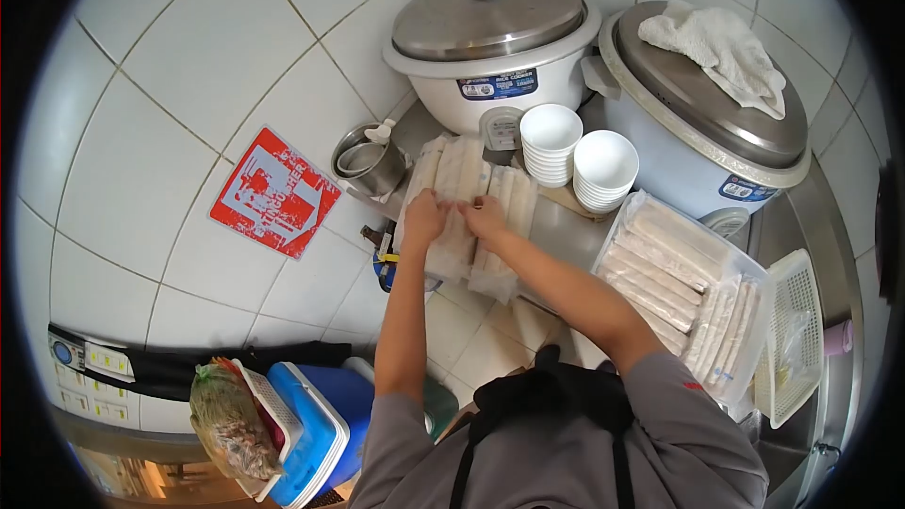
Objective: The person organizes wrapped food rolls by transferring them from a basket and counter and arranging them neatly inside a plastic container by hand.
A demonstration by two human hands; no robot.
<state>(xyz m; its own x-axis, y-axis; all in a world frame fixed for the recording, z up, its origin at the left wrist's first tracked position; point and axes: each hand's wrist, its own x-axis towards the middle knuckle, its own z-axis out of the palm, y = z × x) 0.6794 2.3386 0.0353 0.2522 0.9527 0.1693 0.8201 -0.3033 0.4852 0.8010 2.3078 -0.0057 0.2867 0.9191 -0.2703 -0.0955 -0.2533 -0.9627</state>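
Note:
Long pale rolls in clear plastic bags (pixel 452 167) lie side by side at the front of the steel counter. My left hand (pixel 423 220) has its fingers closed on the plastic of the bag on the left. Close beside it, my right hand (pixel 483 218) pinches the plastic near the middle, where the bags meet. Another bag of rolls (pixel 516 203) lies just right of my right hand. To the right, a clear plastic container (pixel 613 226) holds several more wrapped rolls (pixel 674 269). What the rolls are made of cannot be made out.
Two large rice cookers (pixel 490 57) (pixel 688 123) stand behind, one with a white cloth (pixel 721 52) on its lid. Stacked white bowls (pixel 551 127) (pixel 605 162) are in front of them. Metal pots (pixel 377 170) sit left, a white basket (pixel 790 349) right, and a blue cooler (pixel 330 415) lower left.

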